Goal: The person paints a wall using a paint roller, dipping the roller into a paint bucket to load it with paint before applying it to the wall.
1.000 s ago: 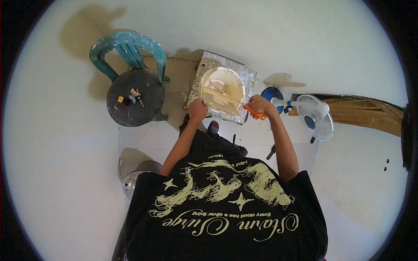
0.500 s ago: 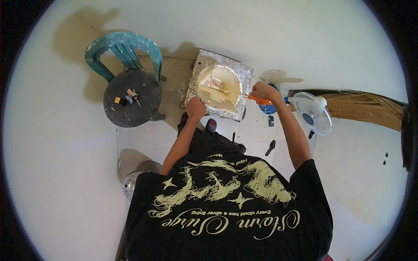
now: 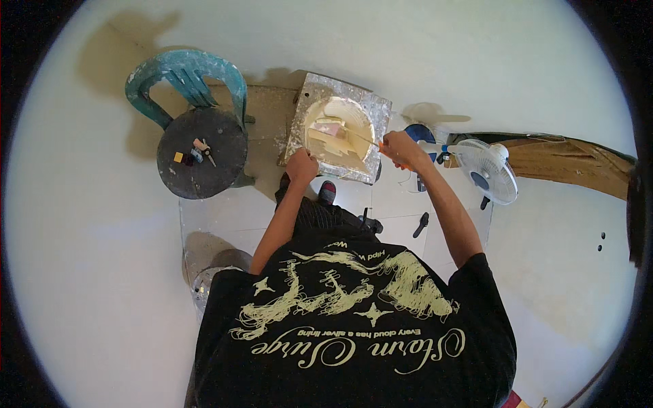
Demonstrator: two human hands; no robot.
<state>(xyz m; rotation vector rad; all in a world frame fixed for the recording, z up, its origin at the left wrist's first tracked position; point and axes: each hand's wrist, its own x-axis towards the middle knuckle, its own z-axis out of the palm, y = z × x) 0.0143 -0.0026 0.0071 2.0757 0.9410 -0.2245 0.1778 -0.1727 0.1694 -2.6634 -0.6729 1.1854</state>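
Upper centre: my right hand (image 3: 403, 151) grips the orange tool (image 3: 381, 145), its shaft over the bucket (image 3: 354, 109); whether my curled left hand (image 3: 301, 165) holds anything is unclear. Overreaching could scrape the wall.

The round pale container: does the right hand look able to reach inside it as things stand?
Probably yes. The right hand is just beside the round pale container, no lid shows over its mouth, and the shaft of the orange-handled tool in that hand points over the opening.
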